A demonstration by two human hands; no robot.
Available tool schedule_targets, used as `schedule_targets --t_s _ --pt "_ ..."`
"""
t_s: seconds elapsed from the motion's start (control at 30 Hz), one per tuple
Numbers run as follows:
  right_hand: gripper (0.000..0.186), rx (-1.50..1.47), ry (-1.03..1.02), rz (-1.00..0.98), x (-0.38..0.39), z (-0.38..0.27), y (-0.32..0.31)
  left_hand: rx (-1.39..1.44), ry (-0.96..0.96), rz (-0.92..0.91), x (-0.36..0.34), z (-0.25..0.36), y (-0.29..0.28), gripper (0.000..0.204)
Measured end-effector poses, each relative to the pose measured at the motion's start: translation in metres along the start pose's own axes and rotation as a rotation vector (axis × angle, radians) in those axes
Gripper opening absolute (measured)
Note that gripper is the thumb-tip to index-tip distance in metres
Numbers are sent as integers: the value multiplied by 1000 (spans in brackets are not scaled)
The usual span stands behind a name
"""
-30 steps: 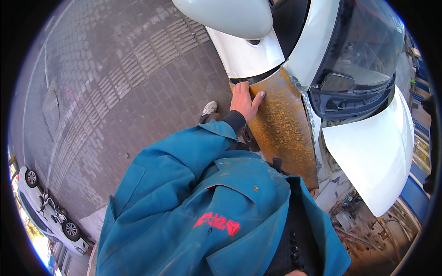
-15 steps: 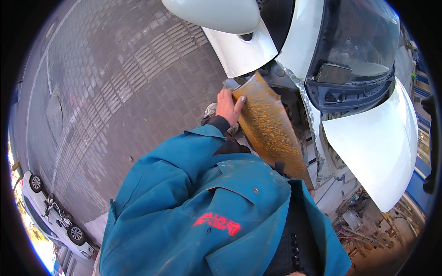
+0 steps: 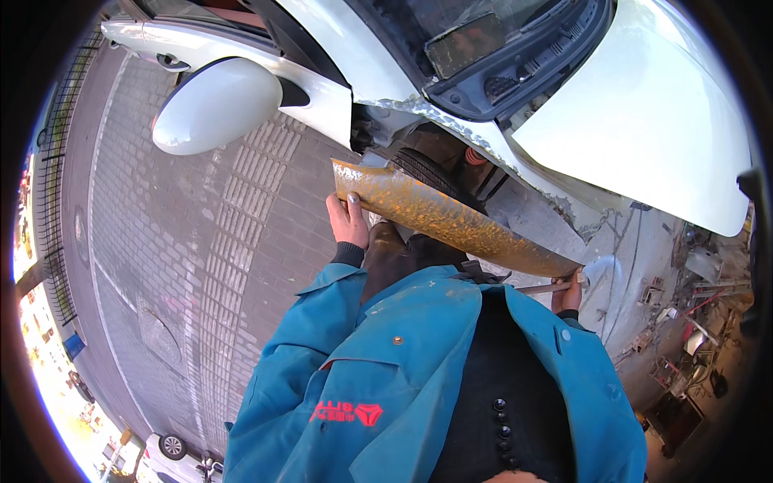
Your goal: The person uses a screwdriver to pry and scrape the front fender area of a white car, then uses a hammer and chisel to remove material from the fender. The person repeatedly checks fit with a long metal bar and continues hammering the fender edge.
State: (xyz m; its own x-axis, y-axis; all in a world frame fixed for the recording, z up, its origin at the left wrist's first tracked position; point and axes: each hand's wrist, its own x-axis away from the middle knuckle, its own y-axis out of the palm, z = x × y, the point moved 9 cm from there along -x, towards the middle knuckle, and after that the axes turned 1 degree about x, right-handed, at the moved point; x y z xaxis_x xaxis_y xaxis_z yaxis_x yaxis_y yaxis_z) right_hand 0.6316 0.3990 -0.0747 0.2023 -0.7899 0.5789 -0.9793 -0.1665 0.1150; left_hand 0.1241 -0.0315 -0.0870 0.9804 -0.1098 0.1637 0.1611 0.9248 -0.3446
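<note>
A long curved car fender [image 3: 459, 216], mottled orange-brown with bare grey patches, lies across in front of me at waist height. My left hand [image 3: 349, 220] grips its left end, thumb on the upper face and fingers behind the edge. At the narrow right end, my right hand [image 3: 569, 291] is closed around the tip, its fingers partly hidden. Just beyond the fender is the white car's open wheel area, with a black tyre [image 3: 435, 173] and a red coil spring [image 3: 475, 156].
A white side mirror [image 3: 216, 106] juts out at the upper left, beside the door. The raised white hood [image 3: 644, 121] stands at the right. Tools and scrap [image 3: 684, 338] litter the ground at the lower right. Grey paving [image 3: 193, 241] stretches to the left.
My view has turned toward the car's side. The fender has swung from steeply slanted to nearly level, and my right hand now shows at its right end.
</note>
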Motion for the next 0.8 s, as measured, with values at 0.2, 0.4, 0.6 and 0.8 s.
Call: schedule_targets --t_s 0.2,0.4,0.6,0.8 --pt "41 -7 -93 -9 0 -11 8 -105 6 -30 -35 21 16 55" --pt "41 26 -77 25 1 -28 18 -234 54 -44 -67 43 34 64" --pt "39 54 -66 102 3 -44 33 -328 72 -61 -83 64 38 73" --pt "38 84 -33 88 -1 -54 50 -354 80 -109 -88 74 42 73"
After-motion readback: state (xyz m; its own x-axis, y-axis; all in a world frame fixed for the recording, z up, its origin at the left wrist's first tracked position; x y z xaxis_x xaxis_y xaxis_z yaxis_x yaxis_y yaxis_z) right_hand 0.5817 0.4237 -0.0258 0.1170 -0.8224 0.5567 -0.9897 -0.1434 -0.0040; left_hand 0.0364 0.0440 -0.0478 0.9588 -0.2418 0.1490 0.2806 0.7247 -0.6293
